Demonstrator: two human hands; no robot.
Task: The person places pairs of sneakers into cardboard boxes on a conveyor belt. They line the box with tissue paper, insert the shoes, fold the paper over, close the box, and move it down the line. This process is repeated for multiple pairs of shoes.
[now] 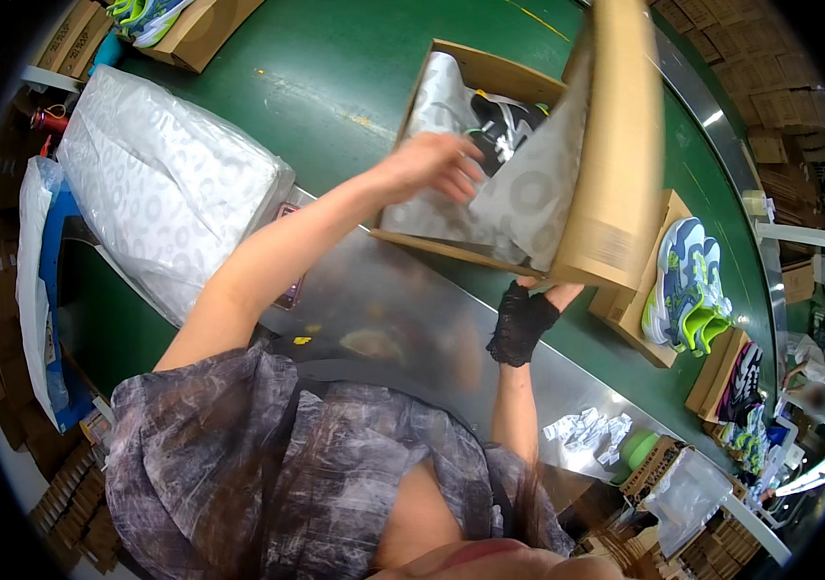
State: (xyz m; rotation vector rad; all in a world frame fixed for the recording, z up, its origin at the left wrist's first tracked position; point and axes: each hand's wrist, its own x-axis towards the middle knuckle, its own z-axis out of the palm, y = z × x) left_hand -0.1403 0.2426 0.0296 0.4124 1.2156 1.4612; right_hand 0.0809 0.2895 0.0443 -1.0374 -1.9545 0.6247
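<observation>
A cardboard shoebox [403,232] sits on the green belt, its hinged lid [620,155] raised on the right and blurred. Inside, grey patterned tissue paper [533,188] partly covers a black shoe [504,121] with white laces. My left hand [436,166] is above the box's left part, over the tissue, its fingers apart and slightly blurred. Wearing a black lace glove, my right hand [533,314] grips the lid by its near lower edge, close to the box's front corner.
To the left lies a stack of patterned tissue sheets [171,155] under clear plastic. A phone [289,290] lies partly behind my left forearm. Blue-green sneakers [688,290] stand on another box at right. Crumpled paper [586,435] lies near the metal edge.
</observation>
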